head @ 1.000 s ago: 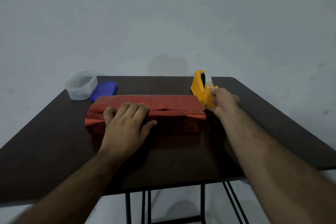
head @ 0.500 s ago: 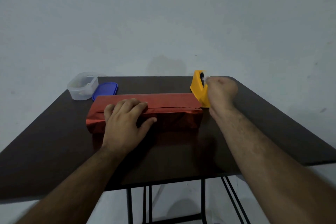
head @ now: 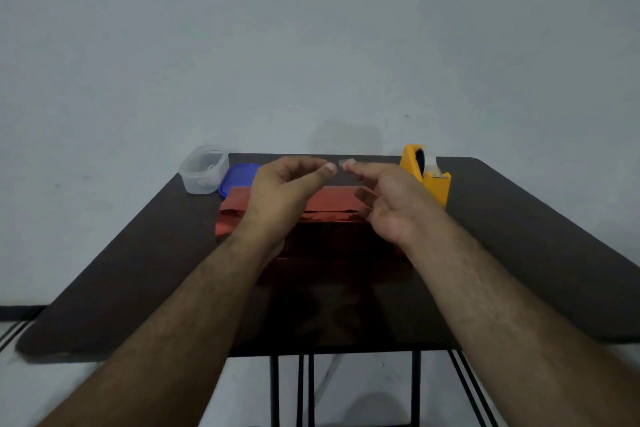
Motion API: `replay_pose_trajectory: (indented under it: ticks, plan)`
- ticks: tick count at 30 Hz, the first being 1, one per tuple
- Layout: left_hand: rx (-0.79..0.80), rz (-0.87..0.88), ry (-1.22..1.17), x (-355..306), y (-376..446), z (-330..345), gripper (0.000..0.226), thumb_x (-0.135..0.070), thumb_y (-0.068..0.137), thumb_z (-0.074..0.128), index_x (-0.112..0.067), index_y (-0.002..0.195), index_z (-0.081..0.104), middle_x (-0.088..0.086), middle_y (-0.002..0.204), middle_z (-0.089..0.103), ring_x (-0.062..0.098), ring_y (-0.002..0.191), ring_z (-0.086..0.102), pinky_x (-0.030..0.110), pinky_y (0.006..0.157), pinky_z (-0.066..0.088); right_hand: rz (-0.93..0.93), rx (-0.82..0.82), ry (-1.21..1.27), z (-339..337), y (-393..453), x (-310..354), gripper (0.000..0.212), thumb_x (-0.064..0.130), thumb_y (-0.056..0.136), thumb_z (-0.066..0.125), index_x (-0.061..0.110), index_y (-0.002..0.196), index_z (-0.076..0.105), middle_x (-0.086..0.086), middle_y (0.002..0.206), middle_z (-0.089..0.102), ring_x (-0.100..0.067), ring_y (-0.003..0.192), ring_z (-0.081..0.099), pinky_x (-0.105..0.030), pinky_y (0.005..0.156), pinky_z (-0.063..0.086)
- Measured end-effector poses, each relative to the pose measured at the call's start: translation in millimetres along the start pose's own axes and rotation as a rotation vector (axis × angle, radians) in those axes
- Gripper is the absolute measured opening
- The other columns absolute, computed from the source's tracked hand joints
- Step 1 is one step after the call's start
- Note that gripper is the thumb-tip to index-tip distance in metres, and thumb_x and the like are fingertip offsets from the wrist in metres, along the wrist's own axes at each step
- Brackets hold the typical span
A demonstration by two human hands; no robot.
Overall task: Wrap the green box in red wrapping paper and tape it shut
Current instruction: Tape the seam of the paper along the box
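Note:
The box, fully covered by red wrapping paper [head: 334, 201], lies across the middle of the dark table [head: 138, 270]; no green shows. The top paper flap lies loose along its seam. Both hands hover above the box. My right hand [head: 391, 204] pinches a short piece of clear tape [head: 346, 162] between thumb and forefinger. My left hand [head: 280, 198] has its fingers curled, and its thumb and forefinger pinch at the tape's left end. The yellow tape dispenser [head: 429, 180] stands at the back right, just beyond my right hand.
A clear plastic container [head: 202, 170] sits at the table's back left corner, with a blue lid [head: 239, 177] beside it, just behind the box's left end. A plain wall rises behind the table. Black metal table legs show below the front edge.
My right hand left the dispenser with a piece of tape and moved left over the box. My left hand lifted off the paper and rose to meet it.

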State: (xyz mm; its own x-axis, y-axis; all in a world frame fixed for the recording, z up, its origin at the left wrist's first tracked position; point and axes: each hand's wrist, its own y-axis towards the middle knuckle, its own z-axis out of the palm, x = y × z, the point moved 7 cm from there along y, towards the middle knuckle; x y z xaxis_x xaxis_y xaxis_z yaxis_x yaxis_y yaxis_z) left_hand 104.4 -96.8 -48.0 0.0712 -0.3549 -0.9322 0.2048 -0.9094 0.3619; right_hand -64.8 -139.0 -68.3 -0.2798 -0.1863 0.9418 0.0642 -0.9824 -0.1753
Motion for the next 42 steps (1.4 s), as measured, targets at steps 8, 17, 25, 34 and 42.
replay_pose_trajectory:
  ticks: [8, 17, 25, 34, 42]
  plan:
    - [0.062, -0.093, 0.103, -4, 2, 9, 0.009, -0.015, 0.087, 0.084, -0.008, 0.091, 0.082, 0.011, 0.089, 0.081, 0.016, 0.083, 0.074, 0.029, 0.081, 0.061, -0.004, 0.033, 0.034, 4, -5, 4, 0.031, 0.019, 0.084, 0.082, 0.009, 0.113, 0.081, 0.002, 0.103, 0.066, -0.016, 0.081, 0.053, -0.022, 0.049, 0.047]
    - [0.005, -0.084, 0.071, -4, -3, 12, 0.004, -0.005, 0.084, 0.074, -0.004, 0.082, 0.077, 0.025, 0.091, 0.073, 0.022, 0.079, 0.060, 0.034, 0.076, 0.050, -0.117, 0.033, -0.204, 0, -2, 15, 0.025, 0.030, 0.079, 0.087, 0.018, 0.100, 0.085, 0.010, 0.096, 0.075, -0.012, 0.090, 0.057, -0.030, 0.069, 0.043]
    - [-0.136, -0.090, -0.073, -1, -11, -10, 0.009, -0.006, 0.085, 0.068, -0.002, 0.078, 0.071, 0.009, 0.074, 0.068, 0.011, 0.075, 0.063, 0.013, 0.065, 0.046, -0.724, -0.023, -0.796, -20, -4, 71, 0.060, 0.055, 0.070, 0.093, 0.028, 0.122, 0.078, 0.013, 0.121, 0.076, -0.001, 0.115, 0.067, -0.026, 0.104, 0.052]
    - [-0.116, -0.153, -0.105, 18, -19, -27, 0.010, -0.010, 0.094, 0.068, -0.002, 0.088, 0.073, 0.013, 0.086, 0.070, 0.020, 0.085, 0.064, 0.043, 0.090, 0.052, -0.937, 0.259, -1.818, -3, -6, -5, 0.064, 0.058, 0.103, 0.051, 0.027, 0.158, 0.045, 0.012, 0.163, 0.044, -0.006, 0.153, 0.035, -0.044, 0.129, 0.012]
    - [-0.020, -0.243, -0.077, 18, -19, -10, 0.012, -0.009, 0.097, 0.066, -0.002, 0.089, 0.071, 0.012, 0.079, 0.067, 0.020, 0.068, 0.060, 0.032, 0.061, 0.051, -1.182, 0.020, -1.515, -12, -19, -22, 0.031, 0.029, 0.098, 0.068, 0.021, 0.126, 0.077, 0.004, 0.126, 0.076, -0.012, 0.123, 0.068, -0.044, 0.117, 0.037]
